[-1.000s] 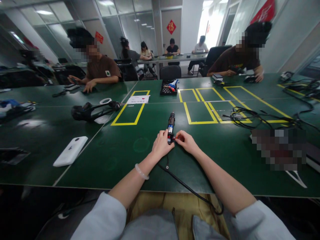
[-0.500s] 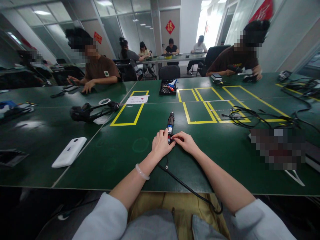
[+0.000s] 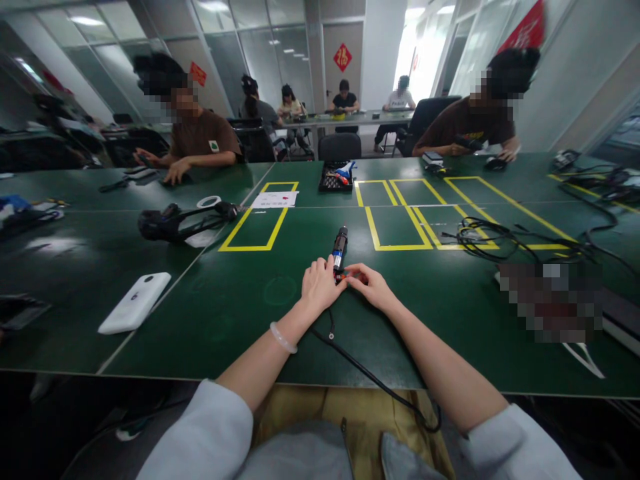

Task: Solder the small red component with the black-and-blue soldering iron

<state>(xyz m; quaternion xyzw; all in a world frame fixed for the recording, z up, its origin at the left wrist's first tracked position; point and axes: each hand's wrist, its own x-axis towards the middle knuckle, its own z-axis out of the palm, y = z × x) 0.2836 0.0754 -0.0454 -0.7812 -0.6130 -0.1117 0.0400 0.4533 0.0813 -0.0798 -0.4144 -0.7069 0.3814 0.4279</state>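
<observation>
On the green table in front of me lies what looks like a corded electric screwdriver (image 3: 341, 244) with its insides bare. It has a dark narrow tip, a blue and silver motor section and small red parts near the rear. My left hand (image 3: 320, 285) is closed around its rear end from the left. My right hand (image 3: 369, 285) pinches at the same end from the right, thumb and fingertips together; whatever lies between them is too small to make out. A black cord (image 3: 367, 375) runs from under my left hand over the table edge, beside a thin lead with a ring terminal (image 3: 331, 336).
A white phone-like device (image 3: 135, 303) and a black headset-like item (image 3: 163, 225) lie left. A black tray (image 3: 336, 181) with tools stands ahead, near yellow tape outlines (image 3: 403, 247). Tangled cables (image 3: 475, 233) lie right. Two co-workers sit across the table.
Both hands stay at the rear of the screwdriver, with the right fingertips shifted slightly. The view has moved a little; otherwise things lie as before.
</observation>
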